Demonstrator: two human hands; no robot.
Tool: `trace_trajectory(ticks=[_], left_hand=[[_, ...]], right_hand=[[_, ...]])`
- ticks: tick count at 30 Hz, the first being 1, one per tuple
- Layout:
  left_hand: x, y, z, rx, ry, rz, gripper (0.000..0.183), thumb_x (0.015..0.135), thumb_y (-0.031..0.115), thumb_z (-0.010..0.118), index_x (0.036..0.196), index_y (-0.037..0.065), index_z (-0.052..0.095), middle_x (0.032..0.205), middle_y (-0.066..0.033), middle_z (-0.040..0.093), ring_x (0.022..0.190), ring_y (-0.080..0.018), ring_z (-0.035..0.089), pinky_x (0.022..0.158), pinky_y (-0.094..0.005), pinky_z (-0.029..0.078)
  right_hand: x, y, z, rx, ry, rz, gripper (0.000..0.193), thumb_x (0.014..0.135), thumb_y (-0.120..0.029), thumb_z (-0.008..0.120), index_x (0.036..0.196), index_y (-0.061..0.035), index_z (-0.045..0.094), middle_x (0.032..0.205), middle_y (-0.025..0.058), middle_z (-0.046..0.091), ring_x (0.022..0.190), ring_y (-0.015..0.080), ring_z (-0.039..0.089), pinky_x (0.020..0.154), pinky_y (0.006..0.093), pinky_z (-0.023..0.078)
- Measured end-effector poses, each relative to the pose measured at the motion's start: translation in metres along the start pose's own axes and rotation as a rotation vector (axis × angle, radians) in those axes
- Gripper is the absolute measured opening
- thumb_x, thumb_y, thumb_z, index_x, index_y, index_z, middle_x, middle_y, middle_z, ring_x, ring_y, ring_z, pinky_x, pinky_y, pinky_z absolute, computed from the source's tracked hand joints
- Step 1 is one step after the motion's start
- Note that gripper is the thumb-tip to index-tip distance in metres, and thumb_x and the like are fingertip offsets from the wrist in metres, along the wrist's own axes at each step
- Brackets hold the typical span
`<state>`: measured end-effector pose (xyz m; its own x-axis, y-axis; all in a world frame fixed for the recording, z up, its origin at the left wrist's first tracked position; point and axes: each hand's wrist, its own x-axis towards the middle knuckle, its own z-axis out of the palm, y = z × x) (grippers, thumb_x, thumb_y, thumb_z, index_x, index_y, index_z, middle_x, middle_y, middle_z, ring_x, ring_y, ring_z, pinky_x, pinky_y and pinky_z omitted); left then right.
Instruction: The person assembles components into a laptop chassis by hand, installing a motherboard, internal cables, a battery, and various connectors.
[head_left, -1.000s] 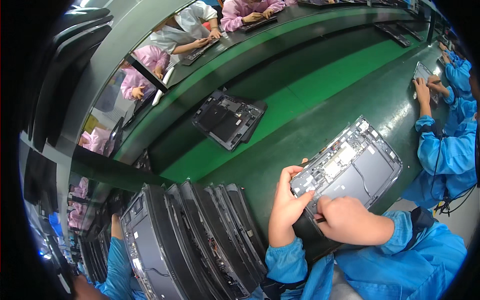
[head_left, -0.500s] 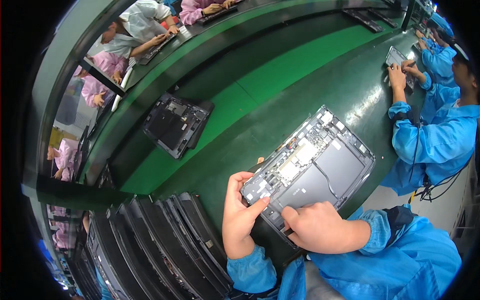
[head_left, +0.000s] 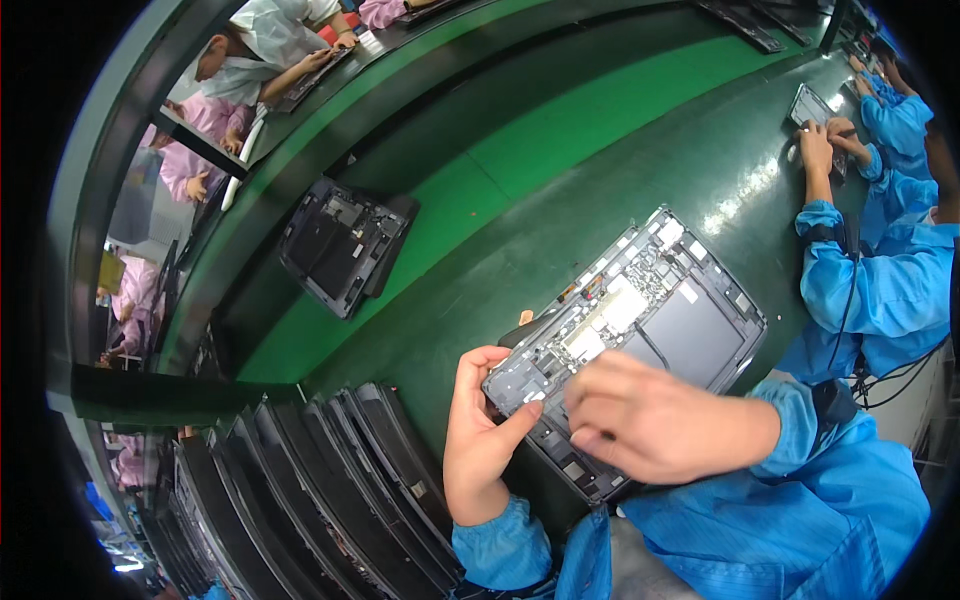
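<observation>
An opened laptop base (head_left: 690, 335) lies at a slant on the bench in front of me, its circuit board and flat dark battery exposed. My left hand (head_left: 485, 420) grips the base's left corner, thumb on top and fingers wrapped round the outer edge. Over the lower left part of the base hovers my right hand (head_left: 650, 415), its fingers curled in and slightly blurred. A small dark spot shows at its curled fingers; whether they hold anything I cannot make out. The hand covers part of the battery and the inner frame.
Several dark laptop shells (head_left: 330, 490) stand in a row at lower left. Another opened laptop base (head_left: 345, 245) rests on the green strip (head_left: 470, 195). To the right, a co-worker in a blue sleeve (head_left: 880, 275) handles another device (head_left: 812, 105). More people work across the bench.
My right hand has lifted from the base's near left edge and moved up and slightly right over its parts. The left hand keeps its grip on the corner. The view has shifted slightly.
</observation>
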<state>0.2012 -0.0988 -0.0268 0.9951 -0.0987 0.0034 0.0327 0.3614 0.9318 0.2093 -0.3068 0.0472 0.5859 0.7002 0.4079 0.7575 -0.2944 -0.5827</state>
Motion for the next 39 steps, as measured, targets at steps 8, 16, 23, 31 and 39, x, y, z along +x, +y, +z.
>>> trace_trajectory(ticks=[8, 16, 23, 31, 39], left_hand=[[0.000, -0.001, -0.005, 0.000, -0.021, -0.012, 0.059, 0.077, -0.016, 0.064, 0.131, 0.004, 0.049, 0.122, -0.0055, 0.056, 0.117, -0.0142, 0.055, 0.100, -0.0296, 0.045], [0.001, -0.003, -0.005, -0.012, -0.028, 0.011, 0.059, 0.077, -0.016, 0.061, 0.131, 0.004, 0.049, 0.124, -0.0068, 0.056, 0.119, -0.0153, 0.055, 0.102, -0.0309, 0.044], [0.000, 0.002, -0.002, -0.014, -0.033, 0.007, 0.058, 0.079, -0.015, 0.061, 0.131, 0.005, 0.048, 0.124, -0.0061, 0.056, 0.118, -0.0143, 0.055, 0.100, -0.0301, 0.044], [0.001, -0.001, -0.005, -0.008, -0.042, 0.016, 0.057, 0.079, -0.015, 0.060, 0.131, 0.005, 0.048, 0.123, -0.0058, 0.056, 0.118, -0.0138, 0.054, 0.100, -0.0292, 0.044], [0.002, -0.001, -0.005, -0.008, -0.035, 0.007, 0.057, 0.078, -0.015, 0.061, 0.130, 0.005, 0.049, 0.122, -0.0058, 0.055, 0.117, -0.0139, 0.054, 0.100, -0.0293, 0.044]], right_hand=[[0.013, 0.030, -0.001, 0.346, -0.159, 0.168, 0.013, 0.095, -0.011, 0.068, 0.102, 0.0000, 0.069, 0.094, 0.0160, 0.069, 0.084, 0.0367, 0.069, 0.074, 0.0410, 0.055], [0.014, 0.034, 0.007, 0.214, -0.158, 0.009, 0.017, 0.087, -0.001, 0.074, 0.104, 0.0019, 0.073, 0.094, 0.0147, 0.071, 0.084, 0.0320, 0.070, 0.073, 0.0397, 0.057], [0.013, 0.034, 0.012, 0.113, -0.125, -0.053, 0.019, 0.084, -0.002, 0.077, 0.102, 0.0013, 0.073, 0.095, 0.0131, 0.070, 0.084, 0.0304, 0.070, 0.073, 0.0381, 0.057], [0.012, 0.033, 0.014, 0.109, -0.061, -0.159, 0.019, 0.081, -0.002, 0.078, 0.099, 0.0018, 0.074, 0.102, 0.0145, 0.071, 0.088, 0.0316, 0.069, 0.074, 0.0398, 0.057], [0.013, 0.036, 0.014, 0.138, -0.077, -0.148, 0.018, 0.082, -0.002, 0.077, 0.099, 0.0026, 0.074, 0.104, 0.0147, 0.072, 0.088, 0.0315, 0.070, 0.075, 0.0397, 0.057]])
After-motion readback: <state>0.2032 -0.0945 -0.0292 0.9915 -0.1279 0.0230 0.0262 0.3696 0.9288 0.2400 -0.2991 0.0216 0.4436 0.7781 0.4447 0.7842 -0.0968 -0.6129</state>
